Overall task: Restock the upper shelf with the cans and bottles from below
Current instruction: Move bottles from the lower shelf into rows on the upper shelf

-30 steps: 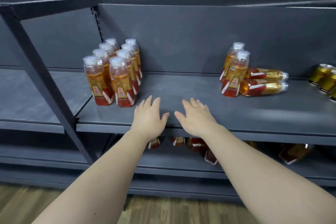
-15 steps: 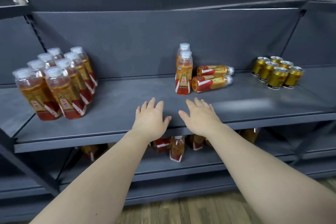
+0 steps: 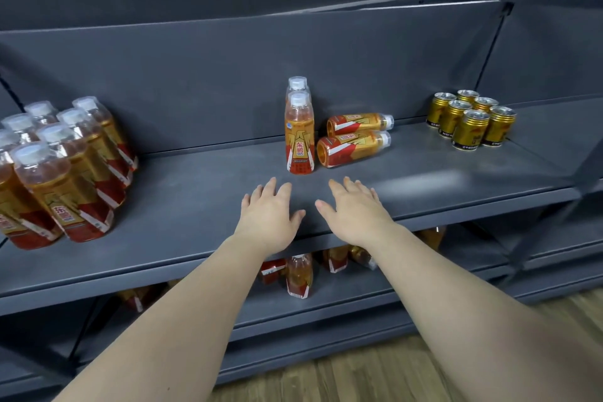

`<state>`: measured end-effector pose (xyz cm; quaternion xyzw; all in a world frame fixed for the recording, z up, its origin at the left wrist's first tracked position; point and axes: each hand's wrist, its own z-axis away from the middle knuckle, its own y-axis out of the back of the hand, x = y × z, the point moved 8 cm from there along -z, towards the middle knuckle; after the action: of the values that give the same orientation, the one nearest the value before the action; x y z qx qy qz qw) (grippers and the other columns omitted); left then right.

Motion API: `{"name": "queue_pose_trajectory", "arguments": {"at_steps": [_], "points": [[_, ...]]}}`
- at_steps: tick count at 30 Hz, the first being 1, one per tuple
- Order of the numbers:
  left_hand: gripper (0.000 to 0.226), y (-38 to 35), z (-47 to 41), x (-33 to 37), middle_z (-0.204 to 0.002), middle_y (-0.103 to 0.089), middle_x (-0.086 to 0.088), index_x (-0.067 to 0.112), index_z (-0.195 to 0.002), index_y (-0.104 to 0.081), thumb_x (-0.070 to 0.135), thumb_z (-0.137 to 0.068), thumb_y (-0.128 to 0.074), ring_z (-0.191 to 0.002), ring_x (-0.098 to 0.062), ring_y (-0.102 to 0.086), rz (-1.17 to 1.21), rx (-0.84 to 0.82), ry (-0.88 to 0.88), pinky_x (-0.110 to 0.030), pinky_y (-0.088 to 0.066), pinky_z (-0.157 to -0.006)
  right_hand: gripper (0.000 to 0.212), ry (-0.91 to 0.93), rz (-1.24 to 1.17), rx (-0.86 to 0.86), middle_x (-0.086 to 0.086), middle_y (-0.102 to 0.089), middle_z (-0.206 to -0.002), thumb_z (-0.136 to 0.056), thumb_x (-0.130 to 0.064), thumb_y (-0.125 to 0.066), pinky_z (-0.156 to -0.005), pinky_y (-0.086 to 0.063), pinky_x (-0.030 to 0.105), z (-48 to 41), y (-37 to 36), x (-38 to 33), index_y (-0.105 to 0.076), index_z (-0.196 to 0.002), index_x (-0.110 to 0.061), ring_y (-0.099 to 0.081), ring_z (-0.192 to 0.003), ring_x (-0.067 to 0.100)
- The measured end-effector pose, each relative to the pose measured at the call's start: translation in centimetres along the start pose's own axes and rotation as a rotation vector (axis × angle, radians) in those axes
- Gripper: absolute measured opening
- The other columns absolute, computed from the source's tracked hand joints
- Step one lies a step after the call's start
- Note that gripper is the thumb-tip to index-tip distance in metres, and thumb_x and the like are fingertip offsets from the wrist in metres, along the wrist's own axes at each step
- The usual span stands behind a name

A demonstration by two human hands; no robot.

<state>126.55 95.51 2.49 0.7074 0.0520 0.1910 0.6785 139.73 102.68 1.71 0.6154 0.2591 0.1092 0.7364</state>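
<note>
left grip (image 3: 269, 222) + right grip (image 3: 355, 215) released, flat over upper shelf (image 3: 195, 206) | bottles (image 3: 298, 274) sit on lower shelf (image 3: 352, 292) just below | we reckon full, heavyish, slick plastic, so grab round the middle

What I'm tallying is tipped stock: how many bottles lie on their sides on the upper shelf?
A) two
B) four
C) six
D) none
A: two lying bottles rest on the upper shelf, just right of a standing pair.

Upper shelf (image 3: 195, 248) hides most lower bottles (image 3: 299, 276).
</note>
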Motion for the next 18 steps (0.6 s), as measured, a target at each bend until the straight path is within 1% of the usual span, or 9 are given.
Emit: {"name": "queue_pose_trajectory", "arguments": {"at_steps": [8, 15, 18], "points": [[0.062, -0.2, -5.0, 0.3, -0.165, -0.016, -0.009, 0.023, -0.154, -0.025, 0.048, -0.101, -0.046, -0.151, -0.033, -0.016, 0.028, -0.006, -0.039, -0.05, -0.017, -0.123, 0.068, -0.067, -0.023, 0.008, 0.012, -0.012, -0.166, -0.103, -0.058, -0.026, -0.124, -0.011, 0.049, -3.9, 0.3, 2.4, -0.014, -0.159, -0.021, -0.01, -0.153, 0.032], [0.062, 0.3, -10.4, -0.4, -0.163, -0.021, -0.009, 0.022, -0.153, -0.027, 0.048, -0.1, -0.047, -0.149, -0.032, -0.021, 0.092, 0.023, -0.068, -0.05, -0.023, -0.121, 0.064, -0.122, -0.058, 0.07, 0.009, -0.031, -0.159, -0.103, -0.056, -0.034, -0.121, -0.025, 0.048, -7.9, 2.0, 3.1, -0.025, -0.156, -0.021, -0.026, -0.147, 0.031], [0.06, 0.7, -12.5, -1.4, -0.158, -0.031, -0.01, 0.019, -0.148, -0.033, 0.047, -0.098, -0.052, -0.144, -0.033, -0.03, 0.163, 0.06, -0.041, -0.049, -0.031, -0.117, 0.062, -0.14, -0.063, 0.087, 0.008, -0.037, -0.154, -0.102, -0.056, -0.036, -0.117, -0.032, 0.047, -9.6, 2.5, 3.2, -0.03, -0.153, -0.02, -0.033, -0.143, 0.031]]}}
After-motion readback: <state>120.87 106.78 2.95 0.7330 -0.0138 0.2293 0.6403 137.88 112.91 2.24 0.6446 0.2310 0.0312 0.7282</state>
